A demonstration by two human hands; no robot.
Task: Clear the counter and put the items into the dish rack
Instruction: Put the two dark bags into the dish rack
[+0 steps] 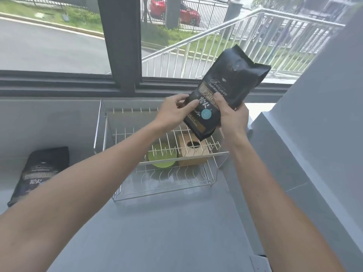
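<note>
Both hands hold a black coffee bag (225, 89) tilted in the air above the right side of the wire dish rack (157, 191). My left hand (174, 110) grips the bag's lower left edge, and my right hand (231, 116) wraps its lower right side. The rack stands on the grey counter (167, 232) below the window. Inside the rack are a green bowl (163, 160) and a brown cardboard box (193, 154) with a round hole on top. A second black coffee bag (39, 173) lies flat on the counter at the left.
A dark window frame (121, 46) and sill run along the back of the counter. A grey wall (324, 124) rises close on the right of the rack. A white socket plate (259, 264) sits at the counter's front right.
</note>
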